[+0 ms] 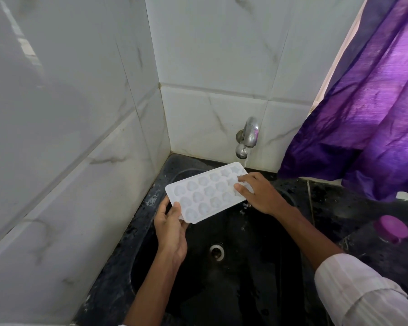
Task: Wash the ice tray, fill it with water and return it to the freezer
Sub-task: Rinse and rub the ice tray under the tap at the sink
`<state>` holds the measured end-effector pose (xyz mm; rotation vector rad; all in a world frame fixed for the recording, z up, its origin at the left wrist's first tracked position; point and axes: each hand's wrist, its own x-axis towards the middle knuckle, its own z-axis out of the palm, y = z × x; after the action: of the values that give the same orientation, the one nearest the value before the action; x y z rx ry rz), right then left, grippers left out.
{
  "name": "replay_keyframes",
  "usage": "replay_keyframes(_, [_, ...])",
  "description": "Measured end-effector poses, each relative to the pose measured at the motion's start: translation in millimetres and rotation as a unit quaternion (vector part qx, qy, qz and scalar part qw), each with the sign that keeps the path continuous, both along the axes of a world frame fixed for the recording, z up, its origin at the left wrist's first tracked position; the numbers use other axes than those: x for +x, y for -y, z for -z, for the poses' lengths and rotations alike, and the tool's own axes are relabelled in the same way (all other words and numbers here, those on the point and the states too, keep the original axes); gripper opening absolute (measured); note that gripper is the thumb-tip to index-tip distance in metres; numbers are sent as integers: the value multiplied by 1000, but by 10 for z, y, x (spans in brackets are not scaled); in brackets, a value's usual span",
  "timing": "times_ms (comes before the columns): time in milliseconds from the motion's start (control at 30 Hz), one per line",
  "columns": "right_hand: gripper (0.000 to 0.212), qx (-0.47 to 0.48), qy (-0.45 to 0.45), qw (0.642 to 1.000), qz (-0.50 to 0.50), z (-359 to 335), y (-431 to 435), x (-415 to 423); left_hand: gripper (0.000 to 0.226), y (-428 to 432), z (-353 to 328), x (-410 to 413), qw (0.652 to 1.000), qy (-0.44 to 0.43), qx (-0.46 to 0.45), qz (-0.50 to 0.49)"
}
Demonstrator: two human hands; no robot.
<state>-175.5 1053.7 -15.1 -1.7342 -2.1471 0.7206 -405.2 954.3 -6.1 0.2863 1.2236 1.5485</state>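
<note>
Now fingers of your left hand (172, 231) grip the ice tray (207, 192) at its near corner, over the back edge of the sink (257, 267), beneath the running tap (249, 135); your right hand (260, 195) lays relaxed fingers on its far cells.

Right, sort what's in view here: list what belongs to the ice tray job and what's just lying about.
Part of the job:
ice tray
left hand, gripping its near end
right hand, fingers on its far cells
tap, running
sink

Lying about:
purple-capped bottle
purple curtain
</note>
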Motion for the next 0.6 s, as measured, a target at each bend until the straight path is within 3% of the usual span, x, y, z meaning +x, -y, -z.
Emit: replay_keyframes(600, [52, 7, 16, 1000, 1, 21, 1, 39, 39, 9, -27, 13, 1000, 2, 7, 0])
